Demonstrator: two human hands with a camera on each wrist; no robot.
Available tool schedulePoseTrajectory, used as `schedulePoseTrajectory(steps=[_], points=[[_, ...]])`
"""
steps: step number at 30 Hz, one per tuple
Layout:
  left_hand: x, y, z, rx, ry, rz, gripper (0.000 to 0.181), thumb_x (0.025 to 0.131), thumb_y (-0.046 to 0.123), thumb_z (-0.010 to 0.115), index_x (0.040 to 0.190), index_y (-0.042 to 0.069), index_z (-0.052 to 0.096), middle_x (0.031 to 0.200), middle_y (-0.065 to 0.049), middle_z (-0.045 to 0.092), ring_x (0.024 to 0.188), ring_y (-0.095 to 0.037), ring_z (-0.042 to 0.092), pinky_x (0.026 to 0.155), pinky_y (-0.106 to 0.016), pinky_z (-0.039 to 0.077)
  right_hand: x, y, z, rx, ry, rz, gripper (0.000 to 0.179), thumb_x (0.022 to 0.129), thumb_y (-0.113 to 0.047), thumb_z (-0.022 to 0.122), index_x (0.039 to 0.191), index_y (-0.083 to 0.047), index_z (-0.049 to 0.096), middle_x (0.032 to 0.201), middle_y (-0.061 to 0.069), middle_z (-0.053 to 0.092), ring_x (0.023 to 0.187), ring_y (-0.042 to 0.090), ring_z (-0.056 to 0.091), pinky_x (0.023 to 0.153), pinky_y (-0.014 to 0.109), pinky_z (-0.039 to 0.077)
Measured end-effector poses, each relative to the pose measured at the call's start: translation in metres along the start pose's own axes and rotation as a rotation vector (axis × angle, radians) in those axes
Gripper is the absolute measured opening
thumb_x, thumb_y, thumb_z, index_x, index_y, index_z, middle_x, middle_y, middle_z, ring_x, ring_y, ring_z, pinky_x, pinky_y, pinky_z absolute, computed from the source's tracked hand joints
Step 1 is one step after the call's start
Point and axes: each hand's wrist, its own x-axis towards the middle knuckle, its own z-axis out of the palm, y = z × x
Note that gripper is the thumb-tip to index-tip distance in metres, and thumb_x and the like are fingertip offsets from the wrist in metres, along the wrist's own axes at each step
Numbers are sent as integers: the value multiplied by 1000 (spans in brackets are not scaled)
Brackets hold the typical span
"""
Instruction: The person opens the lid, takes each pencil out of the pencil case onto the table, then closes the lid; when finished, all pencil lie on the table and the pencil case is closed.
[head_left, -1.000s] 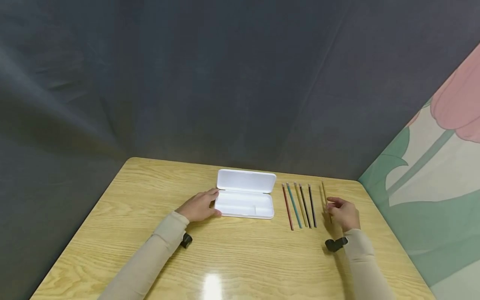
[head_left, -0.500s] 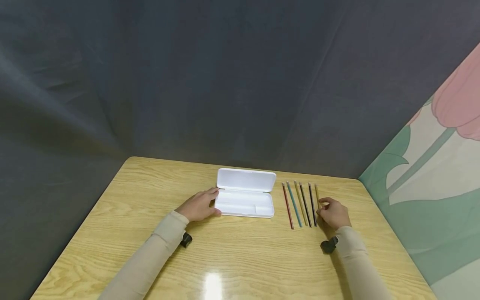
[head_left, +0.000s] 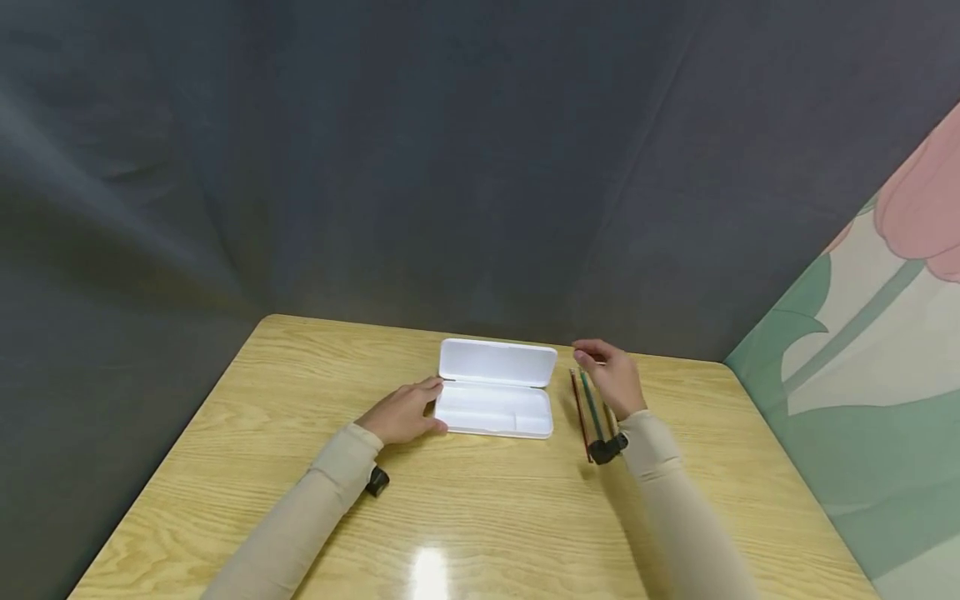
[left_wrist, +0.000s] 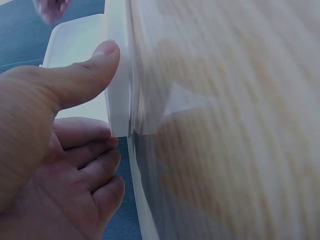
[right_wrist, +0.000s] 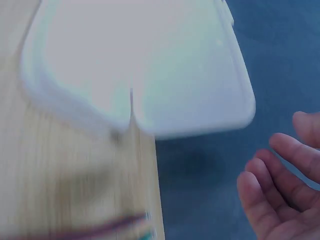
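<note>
A white pencil case (head_left: 472,410) lies with its lid (head_left: 497,362) raised at the back of the table. My left hand (head_left: 405,414) holds its left end, with the thumb (left_wrist: 87,75) against the front wall and the fingers (left_wrist: 102,167) curled at the end. My right hand (head_left: 613,379) is raised to the right of the lid, fingers loosely bent, holding nothing. Below it lie a red pencil (head_left: 581,417) and a teal pencil (head_left: 592,407). The hand and wrist mostly cover the other pencils. In the right wrist view the pencils are blurred.
The wooden table (head_left: 480,508) ends just behind the case, against a dark curtain (head_left: 450,167). A cloth with a flower print (head_left: 885,350) hangs along the right side. Each wrist wears a small black camera (head_left: 607,448).
My right hand set a yellow pencil at the right of the row, let it go, and moved left and back over the pencils towards the case. The left hand stayed on the case.
</note>
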Motion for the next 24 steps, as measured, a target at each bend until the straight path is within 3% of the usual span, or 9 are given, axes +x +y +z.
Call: schedulePoseTrajectory(steps=[3, 8, 11, 15, 19, 22, 24], points=[[0, 0, 1, -1, 3, 3, 85, 91, 44, 73, 157, 6, 34, 167, -10, 31, 153, -30, 35, 125, -44, 36, 13, -10, 17, 92, -43, 14, 37, 104, -35, 58, 127, -9, 71, 122, 14, 73, 109, 29, 67, 89, 36, 56], [0, -2, 2, -1, 14, -1, 85, 91, 43, 73, 157, 7, 35, 167, -9, 31, 153, -29, 36, 125, -44, 36, 28, -20, 35, 197, -123, 87, 37, 103, -34, 61, 126, -6, 71, 123, 15, 72, 110, 28, 66, 94, 40, 55], [2, -1, 2, -1, 16, -3, 85, 91, 44, 74, 157, 7, 35, 167, -9, 31, 153, -30, 36, 125, -44, 37, 30, -23, 35, 227, -189, 98, 34, 102, -28, 63, 125, -4, 71, 124, 16, 71, 108, 20, 65, 97, 40, 55], [4, 1, 0, 0, 31, -14, 85, 89, 44, 75, 156, 5, 38, 166, -10, 34, 152, -31, 37, 124, -46, 38, 26, -22, 26, 265, -295, 51, 32, 101, -19, 64, 127, 0, 69, 129, 22, 69, 105, 12, 68, 101, 44, 57], [1, 3, -5, 0, 97, -75, 88, 84, 53, 79, 150, 3, 48, 156, -14, 48, 139, -33, 53, 113, -48, 49, 16, -21, 19, 181, -403, -20, 31, 100, -18, 66, 128, -7, 70, 131, 19, 69, 110, 18, 71, 99, 41, 60], [-3, 6, -12, -26, 209, -117, 85, 84, 63, 74, 144, 7, 53, 144, -11, 56, 124, -30, 63, 99, -49, 58, 5, -21, 17, 75, -474, -73, 32, 100, -21, 66, 130, -14, 70, 135, 14, 68, 119, 28, 68, 99, 43, 60], [-5, 9, -16, -52, 272, -78, 79, 90, 65, 66, 145, 10, 53, 144, -9, 56, 125, -29, 63, 100, -50, 57, -2, -20, 16, 18, -512, -111, 31, 99, -21, 67, 130, -16, 71, 138, 11, 66, 127, 32, 64, 103, 47, 57]])
